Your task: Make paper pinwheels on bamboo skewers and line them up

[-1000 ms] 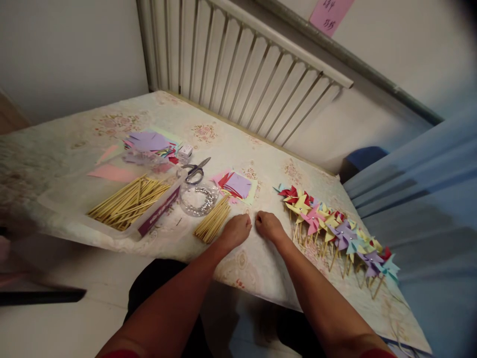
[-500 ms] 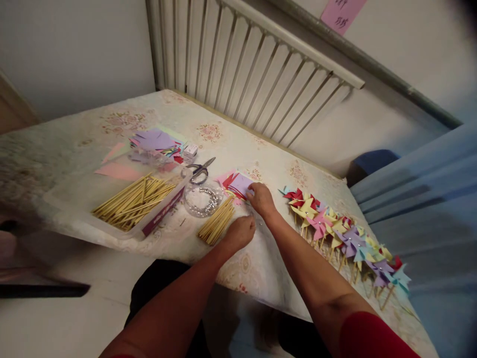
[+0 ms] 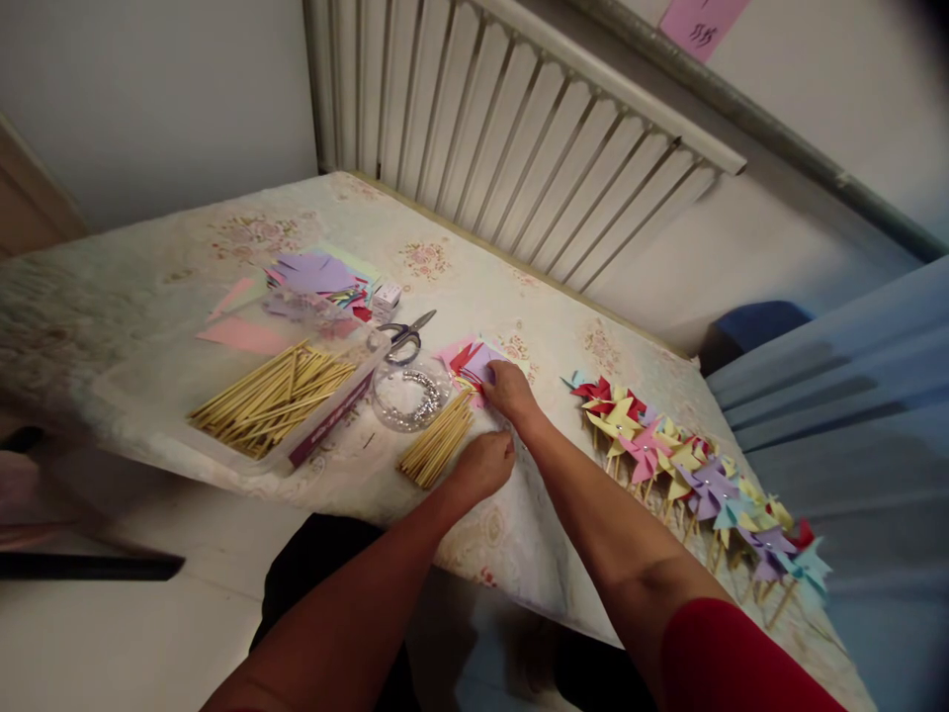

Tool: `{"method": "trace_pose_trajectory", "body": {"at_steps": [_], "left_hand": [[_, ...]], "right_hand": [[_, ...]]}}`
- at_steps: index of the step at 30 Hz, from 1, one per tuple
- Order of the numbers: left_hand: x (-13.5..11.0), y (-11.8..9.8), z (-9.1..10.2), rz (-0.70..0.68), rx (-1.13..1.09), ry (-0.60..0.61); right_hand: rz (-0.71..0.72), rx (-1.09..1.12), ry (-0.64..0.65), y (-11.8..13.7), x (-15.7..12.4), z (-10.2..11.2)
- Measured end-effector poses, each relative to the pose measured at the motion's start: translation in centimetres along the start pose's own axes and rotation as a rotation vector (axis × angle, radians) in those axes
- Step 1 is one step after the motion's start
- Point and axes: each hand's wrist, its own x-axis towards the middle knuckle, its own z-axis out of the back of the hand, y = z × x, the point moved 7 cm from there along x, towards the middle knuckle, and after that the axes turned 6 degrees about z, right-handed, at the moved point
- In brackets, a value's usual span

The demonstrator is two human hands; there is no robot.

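My right hand (image 3: 510, 389) is over a small stack of coloured paper cut-outs, its fingertips pinched at the edge of a purple paper piece (image 3: 480, 360) on top. Red pieces (image 3: 461, 362) and pink ones stick out beside it. Nearer to me, my left hand (image 3: 485, 463) is closed with its fingers curled under; what it holds, if anything, is hidden. Just left of that hand lies a bundle of thin wooden sticks (image 3: 436, 440). A round clear dish (image 3: 411, 398) with small shiny silver bits stands behind the bundle.
Scissors (image 3: 404, 336) lie beyond the dish. To the left, a clear plastic box (image 3: 222, 457) holds many sticks (image 3: 274, 396), with more coloured paper (image 3: 315, 272) and a small white box (image 3: 387, 297) behind. Finished paper pinwheels (image 3: 645, 445) line the right side of the flowered tablecloth (image 3: 422, 259).
My right hand has shifted slightly left, farther over the purple paper. My left hand stays closed in about the same place. The whole view has swung a little.
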Motion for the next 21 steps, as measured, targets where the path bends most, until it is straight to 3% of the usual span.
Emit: {"method": "trace_pose_trajectory", "body": {"at_steps": [9,21], "left_hand": [[0.09,0.02,-0.12,0.006,0.017,0.016],[0.29,0.22,-0.46,-0.014,0.056,0.016]], "right_hand": [[-0.007,0.024,-0.056,-0.13,-0.09,0.09],[0.000,0.084,-0.019,-0.95,0.64,-0.43]]}}
